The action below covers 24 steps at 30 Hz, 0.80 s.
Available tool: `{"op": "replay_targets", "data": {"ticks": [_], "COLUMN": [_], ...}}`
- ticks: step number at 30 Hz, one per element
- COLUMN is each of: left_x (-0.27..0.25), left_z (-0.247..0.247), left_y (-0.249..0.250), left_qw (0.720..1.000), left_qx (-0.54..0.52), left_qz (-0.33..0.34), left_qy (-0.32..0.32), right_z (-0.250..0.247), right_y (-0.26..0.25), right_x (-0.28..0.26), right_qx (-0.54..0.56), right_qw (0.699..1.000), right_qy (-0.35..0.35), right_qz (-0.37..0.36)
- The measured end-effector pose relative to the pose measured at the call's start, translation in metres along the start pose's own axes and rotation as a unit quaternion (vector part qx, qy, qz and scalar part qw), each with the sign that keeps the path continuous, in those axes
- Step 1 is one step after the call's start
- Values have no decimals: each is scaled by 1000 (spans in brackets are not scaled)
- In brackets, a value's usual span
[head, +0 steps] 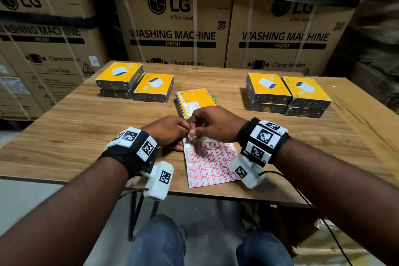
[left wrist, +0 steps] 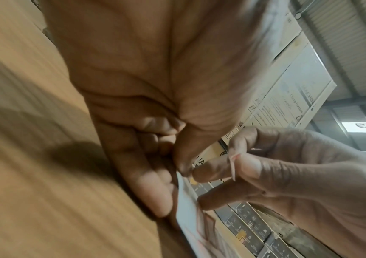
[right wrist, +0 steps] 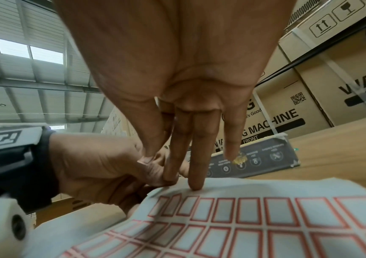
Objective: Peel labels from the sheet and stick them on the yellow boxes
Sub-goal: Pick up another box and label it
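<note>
A sheet of red-bordered labels (head: 210, 162) lies on the wooden table (head: 86, 114) near its front edge. My left hand (head: 183, 130) pinches the sheet's far left corner (left wrist: 185, 195) and lifts it a little. My right hand (head: 193, 131) pinches one small label (left wrist: 232, 167) between thumb and forefinger, just above that corner. Its middle finger (right wrist: 196, 185) touches the sheet's far edge (right wrist: 243, 188). One yellow box (head: 195, 101) lies flat just beyond both hands, printed side up.
Yellow boxes stand in two stacks at the far left (head: 119, 75) (head: 154, 86) and two at the far right (head: 267, 88) (head: 306, 93). Large washing machine cartons (head: 172, 28) wall off the back. A cardboard sheet (head: 356, 103) covers the table's right end.
</note>
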<state>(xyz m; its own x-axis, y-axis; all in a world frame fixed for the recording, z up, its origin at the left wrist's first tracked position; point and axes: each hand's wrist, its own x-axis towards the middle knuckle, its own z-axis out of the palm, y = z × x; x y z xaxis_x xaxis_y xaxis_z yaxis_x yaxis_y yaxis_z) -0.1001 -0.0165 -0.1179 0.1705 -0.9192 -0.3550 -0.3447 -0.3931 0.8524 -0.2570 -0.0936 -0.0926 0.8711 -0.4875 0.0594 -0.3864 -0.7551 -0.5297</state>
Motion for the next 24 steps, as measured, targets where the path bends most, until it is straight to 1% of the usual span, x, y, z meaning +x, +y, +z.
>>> {"op": "replay_targets", "data": {"ticks": [2, 4, 5, 7, 8, 9, 10, 11, 13, 16, 18, 21, 24], "left_x": [-2, -4, -5, -6, -6, -5, -4, -1, 5, 15, 18, 22, 24], "left_z": [-2, -6, -9, -17, -20, -22, -24, -26, -27, -23, -20, -19, -19], "left_y": [2, 6, 8, 12, 14, 15, 15, 16, 19, 26, 29, 33, 32], "left_qw": [1000, 997, 991, 967, 956, 950, 948, 949, 955, 965, 968, 962, 955], "left_qx": [26, 80, 127, 220, 236, 238, 238, 237, 238, 228, 223, 241, 238], "left_qz": [-3, 2, 12, 27, 28, 31, 31, 26, 14, 11, 15, 28, 55], "left_qy": [5, 19, 43, 127, 169, 197, 209, 206, 174, 127, 113, 125, 168], "right_z": [-1, -3, -6, -12, -16, -19, -23, -26, -31, -34, -34, -35, -38], "right_y": [0, 2, 3, 9, 14, 20, 26, 31, 39, 39, 36, 30, 22], "right_x": [-1, -2, -2, -1, 0, 1, 4, 6, 9, 10, 11, 13, 10], "right_qx": [13, 32, 37, 33, 30, 33, 42, 53, 86, 152, 180, 218, 256], "right_qw": [1000, 999, 999, 997, 995, 993, 989, 985, 978, 967, 961, 954, 946], "right_qy": [-4, 8, 19, 50, 68, 85, 99, 109, 107, 63, 44, 36, 37], "right_qz": [5, 13, 20, 45, 63, 81, 100, 119, 157, 194, 204, 203, 195]}}
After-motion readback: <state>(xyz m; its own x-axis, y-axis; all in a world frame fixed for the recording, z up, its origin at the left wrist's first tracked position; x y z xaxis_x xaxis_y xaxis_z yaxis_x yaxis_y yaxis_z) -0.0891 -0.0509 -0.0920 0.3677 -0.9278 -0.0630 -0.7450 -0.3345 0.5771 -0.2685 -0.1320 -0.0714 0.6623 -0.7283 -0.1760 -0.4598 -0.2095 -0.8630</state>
